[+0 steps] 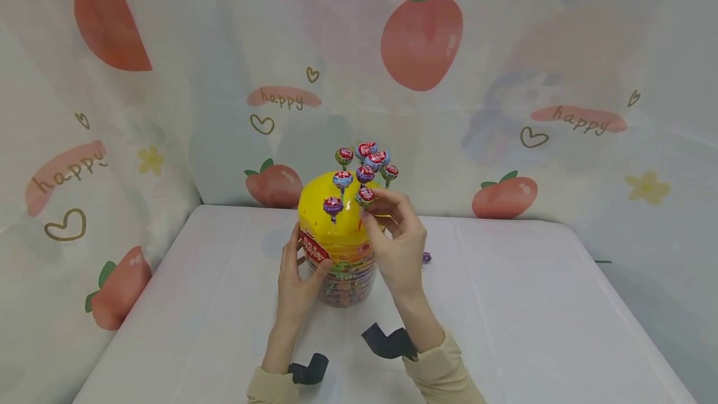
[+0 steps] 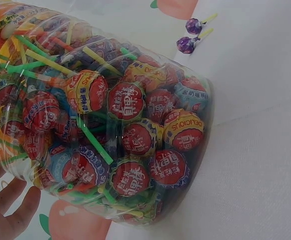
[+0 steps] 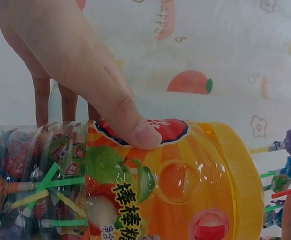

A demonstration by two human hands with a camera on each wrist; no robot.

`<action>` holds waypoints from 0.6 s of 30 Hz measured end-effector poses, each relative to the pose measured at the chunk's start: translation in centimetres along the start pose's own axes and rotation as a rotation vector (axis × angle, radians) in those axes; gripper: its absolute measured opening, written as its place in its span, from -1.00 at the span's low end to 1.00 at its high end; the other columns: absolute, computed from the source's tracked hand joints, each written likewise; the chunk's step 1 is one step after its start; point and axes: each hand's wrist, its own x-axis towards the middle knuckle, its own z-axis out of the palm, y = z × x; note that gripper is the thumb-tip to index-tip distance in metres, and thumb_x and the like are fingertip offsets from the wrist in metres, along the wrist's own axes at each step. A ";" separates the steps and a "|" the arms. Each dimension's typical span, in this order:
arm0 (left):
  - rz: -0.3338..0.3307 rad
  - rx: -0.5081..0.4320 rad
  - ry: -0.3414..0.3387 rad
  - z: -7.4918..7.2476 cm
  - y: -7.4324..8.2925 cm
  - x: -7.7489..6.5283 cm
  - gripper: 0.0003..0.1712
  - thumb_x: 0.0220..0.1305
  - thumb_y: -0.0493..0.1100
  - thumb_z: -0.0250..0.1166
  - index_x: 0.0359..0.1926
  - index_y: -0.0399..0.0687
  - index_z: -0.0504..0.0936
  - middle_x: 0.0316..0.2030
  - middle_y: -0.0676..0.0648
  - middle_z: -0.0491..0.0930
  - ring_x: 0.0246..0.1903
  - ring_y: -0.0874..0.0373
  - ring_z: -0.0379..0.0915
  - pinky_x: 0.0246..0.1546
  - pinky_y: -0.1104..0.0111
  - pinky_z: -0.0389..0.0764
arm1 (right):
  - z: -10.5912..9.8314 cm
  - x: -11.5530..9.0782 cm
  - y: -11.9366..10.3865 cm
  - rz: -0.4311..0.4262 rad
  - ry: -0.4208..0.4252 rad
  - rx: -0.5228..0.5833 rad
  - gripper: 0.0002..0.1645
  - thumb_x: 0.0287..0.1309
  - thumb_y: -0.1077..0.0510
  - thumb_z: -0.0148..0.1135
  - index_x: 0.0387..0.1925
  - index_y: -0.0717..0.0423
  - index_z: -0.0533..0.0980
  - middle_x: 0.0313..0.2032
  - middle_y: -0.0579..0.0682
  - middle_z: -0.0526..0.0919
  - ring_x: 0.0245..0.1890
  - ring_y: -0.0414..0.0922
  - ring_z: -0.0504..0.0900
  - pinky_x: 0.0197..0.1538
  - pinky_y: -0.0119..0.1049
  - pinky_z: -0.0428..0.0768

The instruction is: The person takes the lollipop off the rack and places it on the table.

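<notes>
Pinching a lollipop [image 1: 366, 197], stick [image 3: 285, 192] apparently downward, the right hand [image 1: 399, 239] sits at three o'clock of the yellow lid [image 1: 315, 199]; the left hand [image 1: 297, 282] grips the upright jar [image 1: 344, 288] at eight.

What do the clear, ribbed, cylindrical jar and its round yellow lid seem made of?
Clear, ribbed, cylindrical jar: probably glossy plastic; wrapped round lollipops show through its shiny wall. Round yellow lid: likely smooth, shiny plastic, judging by its even colour and highlights.

Small booth-like space, fruit-printed cloth walls [image 1: 348, 24], "happy" lettering [image 1: 284, 99], white-covered table [image 1: 521, 304]
</notes>
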 end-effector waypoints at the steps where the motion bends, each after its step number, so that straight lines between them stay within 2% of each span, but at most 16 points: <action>1: 0.000 0.000 0.000 0.0 0.0 0.0 -0.03 0.19 -0.05 0.36 0.50 0.31 -0.01 0.34 -0.09 0.28 0.29 -0.02 0.22 0.22 -0.02 0.44 | -0.1 0.0 0.0 0.004 0.002 0.001 -0.62 0.08 0.42 0.27 -0.01 0.33 0.49 -0.16 0.23 0.61 -0.18 -0.12 0.61 -0.10 -0.49 0.63; 6: -0.008 -0.005 -0.003 -0.1 0.1 -0.1 -0.02 0.19 -0.05 0.35 0.49 0.35 -0.02 0.34 -0.07 0.27 0.30 0.00 0.21 0.23 -0.01 0.44 | -0.9 -0.2 0.3 0.020 0.016 -0.002 -0.63 0.10 0.40 0.27 -0.01 0.31 0.51 -0.17 0.17 0.61 -0.20 -0.13 0.61 -0.14 -0.48 0.63; 13: -0.013 -0.009 -0.010 -0.1 0.2 -0.1 -0.01 0.19 -0.05 0.36 0.49 0.39 -0.04 0.36 -0.06 0.25 0.31 0.00 0.20 0.24 -0.01 0.42 | -2.4 -0.5 1.1 0.063 0.043 -0.016 -0.62 0.08 0.40 0.29 -0.02 0.29 0.52 -0.25 -0.16 0.62 -0.24 -0.23 0.61 -0.17 -0.50 0.63; 18: -0.015 -0.009 -0.014 -0.1 0.2 -0.1 -0.01 0.19 -0.04 0.35 0.49 0.40 -0.04 0.36 -0.06 0.25 0.32 0.00 0.19 0.25 -0.01 0.42 | -3.6 -0.9 2.0 0.112 0.062 -0.023 -0.62 0.06 0.41 0.30 -0.02 0.30 0.53 -0.30 -0.21 0.61 -0.29 -0.26 0.60 -0.22 -0.53 0.63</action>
